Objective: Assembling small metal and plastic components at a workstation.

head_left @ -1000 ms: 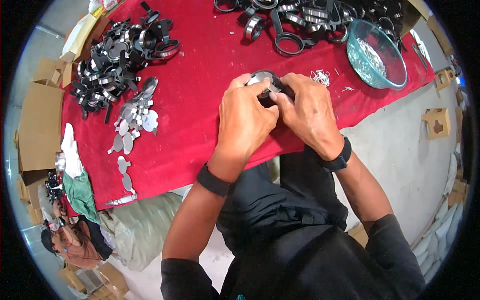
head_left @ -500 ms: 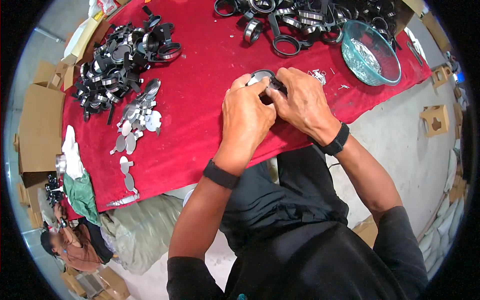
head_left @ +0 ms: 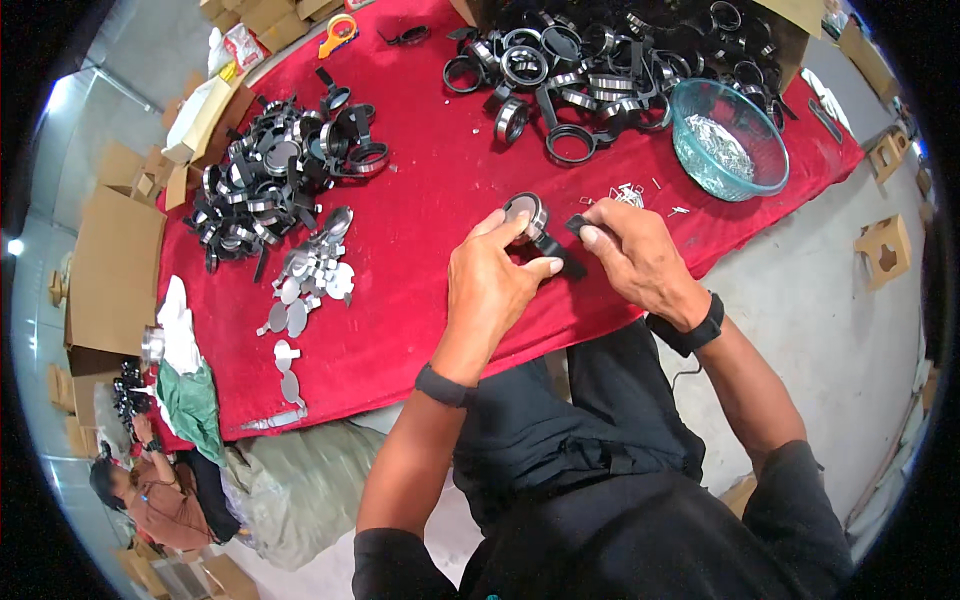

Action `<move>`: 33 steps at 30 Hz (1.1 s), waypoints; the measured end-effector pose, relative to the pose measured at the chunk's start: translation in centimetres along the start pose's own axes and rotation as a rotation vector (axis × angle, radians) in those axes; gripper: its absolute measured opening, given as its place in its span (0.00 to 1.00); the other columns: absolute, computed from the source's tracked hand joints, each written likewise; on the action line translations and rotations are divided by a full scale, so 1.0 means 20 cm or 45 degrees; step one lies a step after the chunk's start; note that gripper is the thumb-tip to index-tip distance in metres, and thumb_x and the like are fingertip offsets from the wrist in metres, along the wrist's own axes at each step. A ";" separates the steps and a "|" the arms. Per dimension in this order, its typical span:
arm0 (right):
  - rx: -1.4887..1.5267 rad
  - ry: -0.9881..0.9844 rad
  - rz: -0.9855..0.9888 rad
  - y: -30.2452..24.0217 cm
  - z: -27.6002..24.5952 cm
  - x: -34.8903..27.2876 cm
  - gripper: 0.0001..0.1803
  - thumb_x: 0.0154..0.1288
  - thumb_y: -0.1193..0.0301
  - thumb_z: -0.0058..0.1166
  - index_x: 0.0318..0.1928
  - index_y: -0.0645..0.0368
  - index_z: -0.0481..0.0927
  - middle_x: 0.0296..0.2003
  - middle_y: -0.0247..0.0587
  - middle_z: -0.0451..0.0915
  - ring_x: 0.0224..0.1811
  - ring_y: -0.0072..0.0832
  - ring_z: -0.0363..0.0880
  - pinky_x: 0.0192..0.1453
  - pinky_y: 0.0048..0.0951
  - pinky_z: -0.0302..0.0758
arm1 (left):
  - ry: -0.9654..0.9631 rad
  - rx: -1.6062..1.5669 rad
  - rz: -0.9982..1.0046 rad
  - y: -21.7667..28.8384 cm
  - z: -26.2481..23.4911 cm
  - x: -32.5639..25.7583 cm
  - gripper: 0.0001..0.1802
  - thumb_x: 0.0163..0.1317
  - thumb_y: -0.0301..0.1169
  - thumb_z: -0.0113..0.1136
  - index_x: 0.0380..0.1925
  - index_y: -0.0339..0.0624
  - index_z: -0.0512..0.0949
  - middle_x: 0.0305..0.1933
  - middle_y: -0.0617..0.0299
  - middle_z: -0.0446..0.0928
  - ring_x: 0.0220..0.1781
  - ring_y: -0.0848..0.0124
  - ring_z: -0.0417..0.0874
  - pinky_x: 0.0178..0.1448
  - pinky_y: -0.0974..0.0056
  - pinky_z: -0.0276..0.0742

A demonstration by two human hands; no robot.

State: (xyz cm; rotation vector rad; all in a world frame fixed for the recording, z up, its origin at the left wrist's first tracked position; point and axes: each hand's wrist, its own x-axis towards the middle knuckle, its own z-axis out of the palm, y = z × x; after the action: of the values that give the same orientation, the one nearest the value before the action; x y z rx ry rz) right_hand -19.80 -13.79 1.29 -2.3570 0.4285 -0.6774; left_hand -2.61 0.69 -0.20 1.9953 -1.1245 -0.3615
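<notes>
Head view, teal bowl point(head_left: 765, 150) of silvery bits point(head_left: 718, 145), left hand point(head_left: 488, 278) pinching ringed part point(head_left: 537, 217), right hand point(head_left: 640, 255) pinching black tab point(head_left: 577, 224)

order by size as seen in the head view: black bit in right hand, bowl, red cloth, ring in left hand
1. Red cloth
2. Bowl
3. Ring
4. Black bit, partly hidden by fingers

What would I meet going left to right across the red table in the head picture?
Flat silver discs, left hand holding a round black-and-silver part, right hand with small black piece, clear teal bowl.
</notes>
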 end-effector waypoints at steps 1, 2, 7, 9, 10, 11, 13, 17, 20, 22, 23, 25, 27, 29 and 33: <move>0.131 0.019 0.145 0.00 -0.01 -0.02 0.08 0.79 0.71 0.59 0.44 0.66 0.80 0.34 0.55 0.84 0.41 0.58 0.86 0.47 0.50 0.82 | -0.002 0.012 0.011 0.00 -0.01 0.00 0.42 0.48 0.37 0.90 0.65 0.36 0.87 0.71 0.33 0.82 0.70 0.47 0.88 0.75 0.54 0.82; 0.248 0.054 0.183 0.02 0.00 -0.04 0.08 0.81 0.71 0.56 0.45 0.66 0.80 0.32 0.55 0.85 0.36 0.57 0.88 0.42 0.48 0.81 | -0.017 -0.035 -0.027 0.00 -0.01 -0.01 0.42 0.48 0.36 0.90 0.66 0.36 0.86 0.72 0.34 0.82 0.70 0.48 0.88 0.76 0.54 0.82; 0.445 0.092 0.193 0.05 0.03 -0.10 0.06 0.81 0.73 0.56 0.48 0.63 0.80 0.29 0.57 0.83 0.33 0.59 0.86 0.38 0.51 0.79 | -0.042 -0.158 -0.085 -0.04 -0.03 -0.04 0.43 0.48 0.30 0.89 0.68 0.33 0.84 0.75 0.34 0.79 0.74 0.53 0.86 0.80 0.56 0.79; 0.274 0.109 0.128 0.05 0.04 -0.11 0.06 0.80 0.73 0.56 0.48 0.63 0.80 0.29 0.57 0.83 0.33 0.60 0.86 0.38 0.52 0.78 | -0.043 -0.155 -0.057 -0.08 -0.02 -0.05 0.43 0.49 0.29 0.89 0.68 0.32 0.84 0.76 0.34 0.79 0.75 0.53 0.85 0.80 0.56 0.78; 0.306 0.096 0.195 0.04 0.04 -0.11 0.05 0.78 0.74 0.58 0.48 0.63 0.81 0.30 0.58 0.83 0.34 0.60 0.86 0.38 0.53 0.78 | -0.040 -0.163 -0.033 -0.09 -0.01 -0.05 0.43 0.49 0.28 0.88 0.69 0.31 0.83 0.77 0.34 0.78 0.76 0.53 0.84 0.81 0.56 0.78; 0.312 0.099 0.194 0.05 0.04 -0.12 0.05 0.78 0.74 0.58 0.48 0.63 0.81 0.30 0.58 0.83 0.34 0.60 0.86 0.38 0.53 0.78 | -0.040 -0.156 -0.032 -0.10 -0.01 -0.06 0.43 0.49 0.28 0.88 0.69 0.31 0.83 0.77 0.34 0.78 0.76 0.53 0.84 0.81 0.56 0.78; 0.270 0.233 0.156 0.06 0.04 -0.11 0.07 0.78 0.72 0.58 0.49 0.63 0.82 0.33 0.59 0.84 0.37 0.61 0.86 0.42 0.55 0.79 | -0.019 -0.164 -0.054 -0.10 -0.01 -0.05 0.43 0.50 0.30 0.89 0.68 0.30 0.84 0.76 0.32 0.78 0.78 0.53 0.82 0.82 0.56 0.76; -0.033 0.435 0.101 0.25 0.01 -0.10 0.10 0.78 0.70 0.58 0.52 0.61 0.84 0.39 0.60 0.87 0.42 0.60 0.88 0.49 0.56 0.83 | -0.030 0.253 -0.078 0.16 0.03 0.01 0.48 0.57 0.59 0.81 0.67 0.31 0.84 0.70 0.30 0.81 0.72 0.43 0.85 0.79 0.47 0.77; 0.048 0.531 0.236 0.31 -0.01 -0.05 0.09 0.79 0.71 0.58 0.51 0.62 0.86 0.34 0.57 0.87 0.38 0.54 0.90 0.44 0.49 0.83 | 0.051 0.372 -0.111 0.18 0.10 0.07 0.50 0.59 0.56 0.80 0.73 0.33 0.78 0.64 0.30 0.83 0.68 0.40 0.85 0.74 0.44 0.80; 0.084 0.640 0.313 0.38 -0.01 -0.04 0.09 0.81 0.71 0.57 0.50 0.63 0.87 0.29 0.51 0.86 0.31 0.41 0.90 0.39 0.41 0.81 | 0.025 0.422 -0.138 0.16 0.11 0.11 0.49 0.58 0.49 0.83 0.73 0.29 0.77 0.58 0.37 0.87 0.59 0.44 0.89 0.69 0.47 0.84; 0.207 0.636 0.385 0.43 0.01 -0.04 0.09 0.82 0.71 0.57 0.49 0.63 0.87 0.27 0.45 0.85 0.29 0.32 0.87 0.38 0.38 0.80 | 0.044 0.438 -0.137 0.07 0.09 0.14 0.49 0.58 0.49 0.83 0.73 0.29 0.77 0.58 0.37 0.87 0.59 0.44 0.89 0.69 0.47 0.84; 0.290 0.641 0.432 0.47 0.00 -0.06 0.09 0.82 0.71 0.57 0.49 0.63 0.87 0.27 0.40 0.84 0.29 0.26 0.84 0.38 0.35 0.79 | -0.157 -0.164 -0.242 0.03 0.02 0.20 0.47 0.55 0.38 0.87 0.72 0.29 0.77 0.53 0.49 0.88 0.49 0.57 0.91 0.56 0.54 0.90; 0.300 0.631 0.407 0.46 0.03 -0.05 0.09 0.82 0.71 0.57 0.49 0.64 0.87 0.27 0.41 0.84 0.29 0.26 0.84 0.38 0.35 0.79 | -0.270 -0.732 -0.574 -0.01 -0.06 0.21 0.35 0.57 0.26 0.83 0.66 0.34 0.81 0.48 0.60 0.87 0.42 0.73 0.89 0.42 0.65 0.91; 0.269 0.635 0.404 0.46 0.03 -0.07 0.09 0.82 0.71 0.57 0.49 0.64 0.87 0.27 0.41 0.84 0.29 0.26 0.84 0.38 0.35 0.79 | -0.189 -0.804 -0.609 -0.01 -0.19 0.26 0.33 0.59 0.25 0.81 0.66 0.35 0.81 0.46 0.62 0.87 0.39 0.72 0.90 0.42 0.64 0.92; 0.278 0.616 0.409 0.43 0.04 -0.06 0.10 0.82 0.70 0.57 0.49 0.64 0.87 0.28 0.44 0.85 0.29 0.28 0.84 0.37 0.36 0.79 | 0.154 -0.907 -0.388 -0.19 -0.77 0.54 0.33 0.67 0.33 0.79 0.69 0.37 0.77 0.54 0.53 0.85 0.47 0.65 0.90 0.54 0.59 0.93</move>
State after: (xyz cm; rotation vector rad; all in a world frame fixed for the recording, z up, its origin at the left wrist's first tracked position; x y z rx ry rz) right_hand -21.44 -19.15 -5.28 -1.8506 0.8725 -1.0754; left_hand 14.66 0.68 8.14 1.5107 -0.5010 -0.6804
